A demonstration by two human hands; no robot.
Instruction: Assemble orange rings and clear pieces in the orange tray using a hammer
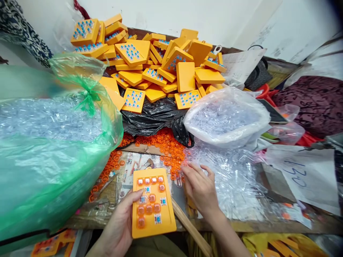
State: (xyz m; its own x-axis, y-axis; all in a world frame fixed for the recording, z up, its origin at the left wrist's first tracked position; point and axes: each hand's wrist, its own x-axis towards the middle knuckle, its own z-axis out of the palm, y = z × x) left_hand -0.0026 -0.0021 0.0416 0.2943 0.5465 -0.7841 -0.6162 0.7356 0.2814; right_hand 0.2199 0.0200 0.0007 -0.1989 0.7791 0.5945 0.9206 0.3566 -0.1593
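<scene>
My left hand (pixel 120 217) grips a yellow plastic panel (pixel 167 223), its thumb lying on the front face. Clear orange caps (pixel 149 208) cover several of the panel's positions, while others show small blue-and-white parts (pixel 158 218). To the right, my right hand (pixel 199 187) is at the edge of a heap of loose orange caps (pixel 171 151). Its fingers bend together at the tips, and whatever lies between them is hidden. A small clear plastic piece (pixel 178 181) lies just left of these fingers.
Yellow panels (pixel 185 76) are piled at the back above a black plastic bag (pixel 152 116). Clear pieces fill a green bag (pixel 112 125) at left and a white bag (pixel 227 135) at right. More clear pieces (pixel 235 182) spread across the table's right. A wooden stick (pixel 190 226) sits beside the panel.
</scene>
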